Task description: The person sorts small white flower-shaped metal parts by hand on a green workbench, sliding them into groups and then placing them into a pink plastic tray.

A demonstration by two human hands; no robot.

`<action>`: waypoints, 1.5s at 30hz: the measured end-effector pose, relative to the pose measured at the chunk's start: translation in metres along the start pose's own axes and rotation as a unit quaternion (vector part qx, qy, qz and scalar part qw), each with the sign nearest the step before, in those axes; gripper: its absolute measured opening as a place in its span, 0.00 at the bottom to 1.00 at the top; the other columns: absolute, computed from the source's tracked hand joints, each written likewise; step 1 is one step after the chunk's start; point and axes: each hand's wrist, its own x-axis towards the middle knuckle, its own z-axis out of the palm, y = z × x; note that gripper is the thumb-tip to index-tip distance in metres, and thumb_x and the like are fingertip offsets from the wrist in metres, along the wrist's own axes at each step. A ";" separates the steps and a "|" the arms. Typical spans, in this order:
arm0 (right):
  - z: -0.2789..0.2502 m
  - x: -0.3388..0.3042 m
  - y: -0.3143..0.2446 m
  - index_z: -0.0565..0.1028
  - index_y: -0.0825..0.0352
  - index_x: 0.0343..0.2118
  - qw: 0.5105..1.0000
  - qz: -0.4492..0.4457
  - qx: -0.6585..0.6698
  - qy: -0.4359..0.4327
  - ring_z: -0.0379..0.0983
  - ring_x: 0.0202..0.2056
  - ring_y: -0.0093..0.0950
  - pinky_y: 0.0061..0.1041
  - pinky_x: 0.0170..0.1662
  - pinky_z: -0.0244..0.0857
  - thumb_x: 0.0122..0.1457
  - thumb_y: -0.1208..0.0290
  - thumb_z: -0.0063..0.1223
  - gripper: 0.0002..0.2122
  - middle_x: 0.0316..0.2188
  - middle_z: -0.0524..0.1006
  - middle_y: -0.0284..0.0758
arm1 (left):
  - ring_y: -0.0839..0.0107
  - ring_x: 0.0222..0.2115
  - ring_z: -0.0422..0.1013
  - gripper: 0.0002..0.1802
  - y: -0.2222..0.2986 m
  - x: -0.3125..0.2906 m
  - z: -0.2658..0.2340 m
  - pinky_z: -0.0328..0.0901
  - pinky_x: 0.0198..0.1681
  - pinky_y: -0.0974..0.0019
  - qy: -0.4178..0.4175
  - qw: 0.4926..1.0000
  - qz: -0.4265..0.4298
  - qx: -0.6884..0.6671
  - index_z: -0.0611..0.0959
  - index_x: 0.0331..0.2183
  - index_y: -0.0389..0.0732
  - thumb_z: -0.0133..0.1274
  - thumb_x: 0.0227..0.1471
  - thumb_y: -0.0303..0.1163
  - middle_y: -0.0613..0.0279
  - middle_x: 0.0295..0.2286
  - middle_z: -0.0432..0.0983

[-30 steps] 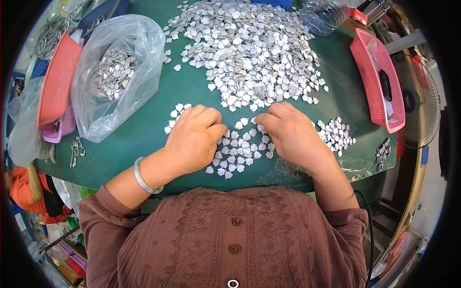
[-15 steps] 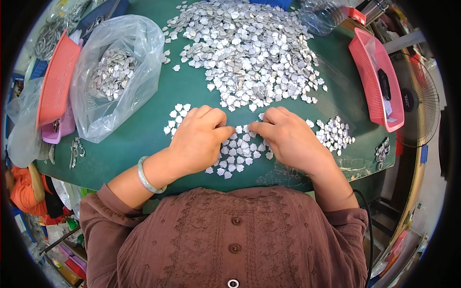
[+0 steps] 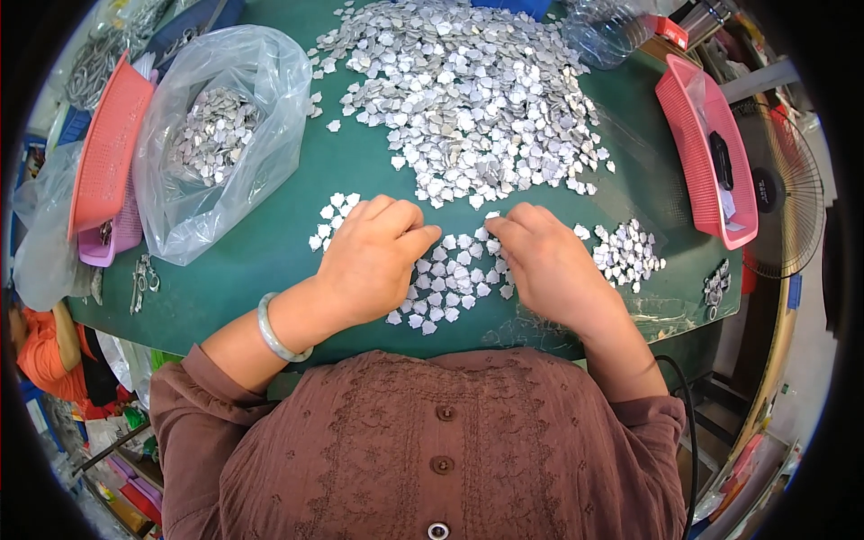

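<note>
Green table [image 3: 270,247] bears our pieces [image 3: 438,269], likely light, stiff, best pinched by their rims; left hand [image 3: 369,258] and right hand [image 3: 551,263] curl, grip unclear to us

Could not see under the curled left hand [image 3: 371,256] or make out anything pinched there. Saw some middle silver pieces [image 3: 437,284] partly covered by the right hand [image 3: 551,261]. Found the large pile [image 3: 477,108] and blue container [image 3: 513,7] cut off by the top edge.
</note>
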 end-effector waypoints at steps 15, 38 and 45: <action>0.005 0.012 0.001 0.74 0.68 0.49 0.999 0.018 -0.040 0.011 0.70 0.43 0.38 0.33 0.44 0.68 0.44 0.83 0.52 0.24 0.35 0.71 0.39 | 0.60 0.32 0.67 0.15 -0.007 0.001 -0.007 0.62 0.38 0.61 -0.044 0.999 0.028 -0.010 0.84 0.32 0.40 0.51 0.38 0.17 0.60 0.31 0.70; 0.009 0.030 0.000 0.79 0.66 0.39 0.994 -0.037 -0.025 0.098 0.70 0.36 0.37 0.32 0.40 0.67 0.44 0.83 0.52 0.16 0.31 0.70 0.37 | 0.60 0.34 0.68 0.12 -0.025 0.019 -0.003 0.63 0.41 0.60 0.040 0.998 -0.030 0.030 0.82 0.31 0.39 0.58 0.39 0.19 0.61 0.32 0.71; 0.013 0.035 -0.004 0.79 0.64 0.38 0.996 -0.052 -0.051 0.056 0.69 0.36 0.36 0.31 0.40 0.66 0.44 0.82 0.52 0.16 0.30 0.70 0.36 | 0.60 0.34 0.68 0.12 -0.029 0.011 -0.008 0.63 0.40 0.61 0.020 1.000 -0.021 -0.008 0.83 0.31 0.39 0.60 0.38 0.19 0.61 0.31 0.71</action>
